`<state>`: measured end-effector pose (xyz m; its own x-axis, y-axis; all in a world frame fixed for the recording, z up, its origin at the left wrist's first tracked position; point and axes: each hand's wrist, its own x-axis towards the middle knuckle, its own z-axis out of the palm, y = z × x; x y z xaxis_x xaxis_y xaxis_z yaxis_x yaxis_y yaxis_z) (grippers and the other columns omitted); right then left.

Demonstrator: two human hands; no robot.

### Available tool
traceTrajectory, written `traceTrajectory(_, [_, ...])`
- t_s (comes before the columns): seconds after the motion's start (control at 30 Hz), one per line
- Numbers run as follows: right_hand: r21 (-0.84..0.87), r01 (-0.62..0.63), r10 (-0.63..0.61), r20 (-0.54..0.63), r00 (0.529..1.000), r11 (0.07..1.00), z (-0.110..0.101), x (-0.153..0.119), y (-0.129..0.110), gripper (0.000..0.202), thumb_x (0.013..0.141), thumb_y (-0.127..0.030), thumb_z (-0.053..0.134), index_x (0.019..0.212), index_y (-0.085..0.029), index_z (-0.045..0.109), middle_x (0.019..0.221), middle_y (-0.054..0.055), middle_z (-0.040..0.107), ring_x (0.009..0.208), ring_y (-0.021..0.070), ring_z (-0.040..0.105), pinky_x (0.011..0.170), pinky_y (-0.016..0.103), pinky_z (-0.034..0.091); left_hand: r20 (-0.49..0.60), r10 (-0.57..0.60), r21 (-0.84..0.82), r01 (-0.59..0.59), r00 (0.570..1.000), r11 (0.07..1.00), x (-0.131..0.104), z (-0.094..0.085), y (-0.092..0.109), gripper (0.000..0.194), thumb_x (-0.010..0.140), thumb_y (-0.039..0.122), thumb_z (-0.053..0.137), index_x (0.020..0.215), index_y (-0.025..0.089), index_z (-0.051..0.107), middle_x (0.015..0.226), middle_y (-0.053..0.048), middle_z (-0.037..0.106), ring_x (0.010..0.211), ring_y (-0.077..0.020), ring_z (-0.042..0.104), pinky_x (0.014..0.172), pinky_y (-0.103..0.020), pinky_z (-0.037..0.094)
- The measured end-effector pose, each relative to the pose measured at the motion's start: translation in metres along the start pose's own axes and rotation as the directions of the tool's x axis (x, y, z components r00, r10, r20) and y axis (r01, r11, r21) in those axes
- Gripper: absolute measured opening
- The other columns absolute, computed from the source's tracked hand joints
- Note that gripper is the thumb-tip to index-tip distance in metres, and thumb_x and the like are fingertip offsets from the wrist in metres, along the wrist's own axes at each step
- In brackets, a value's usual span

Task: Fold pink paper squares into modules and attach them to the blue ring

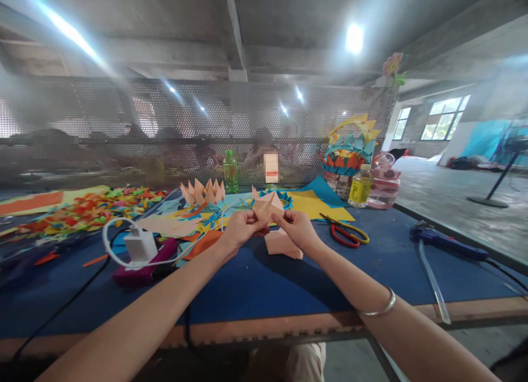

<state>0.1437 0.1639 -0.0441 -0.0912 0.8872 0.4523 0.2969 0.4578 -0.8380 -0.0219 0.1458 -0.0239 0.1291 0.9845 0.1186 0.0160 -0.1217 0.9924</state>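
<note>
A folded peach paper piece (269, 205) is held up at the middle of the view, pinched from both sides. My left hand (243, 228) grips its lower left part, fingers closed. On its lower right, my right hand (296, 229) pinches it between thumb and fingers. Just below, a stack of peach paper (284, 244) lies on the blue table (247, 296). Behind my hands sits a ring of blue folded paper (285, 199), partly hidden. A peach ring of pointed folded pieces (202, 192) stands to the left.
Red-and-yellow scissors (346, 234) and a blue glue gun (449, 243) lie to the right. Bottles (360, 188) and a paper basket (344, 164) stand behind them. At left are a white charger (140, 245) on a purple power strip (144, 269), cables and colored paper pieces (99, 208).
</note>
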Motion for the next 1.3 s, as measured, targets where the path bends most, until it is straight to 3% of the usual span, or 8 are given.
traceTrajectory(0.17, [0.029, -0.007, 0.005, 0.086, 0.996, 1.000, 0.002, 0.000, 0.002, 0.031, 0.071, -0.045, 0.064, 0.063, -0.015, 0.061, 0.055, -0.003, 0.055, 0.051, 0.0100, 0.045, 0.047, 0.021, 0.032, 0.005, 0.008, 0.007, -0.008, 1.000, 1.000, 0.002, 0.001, -0.002, 0.026, 0.063, 0.023, 0.085, 0.078, 0.012, 0.068, 0.065, -0.003, 0.072, 0.060, -0.0150, 0.068, 0.067, -0.027, 0.056])
traceTrajectory(0.5, [-0.018, 0.133, -0.132, 0.061, 0.989, 0.991, 0.001, 0.002, 0.005, 0.015, 0.078, -0.027, 0.056, 0.083, -0.016, 0.064, 0.067, 0.001, 0.063, 0.062, 0.0145, 0.055, 0.057, 0.024, 0.043, -0.035, -0.043, -0.005, 0.043, 0.998, 0.999, 0.001, 0.000, 0.003, 0.021, 0.063, 0.018, 0.083, 0.073, 0.013, 0.065, 0.058, -0.002, 0.069, 0.053, -0.0131, 0.064, 0.059, -0.024, 0.053])
traceTrajectory(0.67, [-0.060, 0.291, -0.290, 0.031, 0.957, 0.955, -0.004, -0.002, -0.002, 0.060, 0.070, -0.007, 0.051, 0.128, -0.019, 0.046, 0.102, 0.007, 0.063, 0.082, 0.0173, 0.059, 0.068, 0.028, 0.049, -0.002, -0.147, -0.050, 0.146, 0.989, 0.988, 0.001, -0.002, 0.004, 0.014, 0.059, 0.015, 0.076, 0.064, 0.013, 0.063, 0.056, -0.002, 0.066, 0.053, -0.0127, 0.062, 0.059, -0.024, 0.052])
traceTrajectory(0.87, [-0.194, 0.491, -0.487, 0.070, 0.870, 0.849, -0.009, -0.006, -0.008, 0.056, 0.061, 0.003, 0.046, 0.108, -0.024, 0.063, 0.108, 0.007, 0.053, 0.107, 0.0227, 0.052, 0.095, 0.040, 0.045, 0.033, -0.212, -0.085, 0.215, 0.977, 0.973, 0.001, -0.004, 0.006, 0.009, 0.055, 0.012, 0.069, 0.060, 0.013, 0.062, 0.055, 0.000, 0.063, 0.051, -0.0107, 0.059, 0.056, -0.022, 0.048])
traceTrajectory(1.0, [-0.386, 0.541, -0.552, 0.093, 0.829, 0.747, -0.012, -0.010, -0.013, 0.067, 0.054, 0.005, 0.047, 0.114, -0.022, 0.062, 0.121, 0.009, 0.047, 0.117, 0.0258, 0.045, 0.103, 0.045, 0.038, 0.057, -0.223, -0.087, 0.227, 0.973, 0.970, 0.001, -0.006, 0.005, 0.012, 0.054, 0.013, 0.072, 0.063, 0.014, 0.063, 0.057, 0.000, 0.064, 0.051, -0.0106, 0.058, 0.057, -0.023, 0.048])
traceTrajectory(1.13, [-0.452, 0.573, -0.539, 0.217, 0.814, 0.684, -0.013, -0.012, -0.015, 0.044, 0.071, -0.005, 0.063, 0.110, -0.024, 0.067, 0.124, 0.008, 0.053, 0.116, 0.0265, 0.046, 0.099, 0.044, 0.037, 0.080, -0.218, -0.082, 0.224, 0.973, 0.971, 0.000, -0.006, 0.004, 0.019, 0.053, 0.017, 0.078, 0.068, 0.013, 0.066, 0.059, 0.000, 0.064, 0.053, -0.0107, 0.058, 0.061, -0.024, 0.049])
traceTrajectory(1.23, [-0.518, 0.578, -0.556, 0.218, 0.802, 0.630, -0.013, -0.010, -0.012, 0.011, 0.082, -0.017, 0.067, 0.087, -0.025, 0.074, 0.103, 0.006, 0.065, 0.104, 0.0241, 0.051, 0.088, 0.038, 0.039, 0.112, -0.218, -0.070, 0.226, 0.970, 0.972, -0.001, -0.007, 0.004, 0.020, 0.054, 0.019, 0.079, 0.068, 0.012, 0.067, 0.060, -0.001, 0.064, 0.055, -0.0112, 0.059, 0.061, -0.023, 0.048])
traceTrajectory(1.3, [-0.549, 0.578, -0.576, 0.201, 0.792, 0.603, -0.014, -0.008, -0.011, 0.012, 0.085, -0.018, 0.067, 0.077, -0.023, 0.074, 0.090, 0.005, 0.068, 0.097, 0.0228, 0.052, 0.083, 0.036, 0.038, 0.134, -0.218, -0.055, 0.226, 0.967, 0.972, -0.001, -0.007, 0.005, 0.021, 0.054, 0.021, 0.079, 0.069, 0.012, 0.067, 0.059, -0.002, 0.064, 0.054, -0.0110, 0.058, 0.059, -0.022, 0.048])
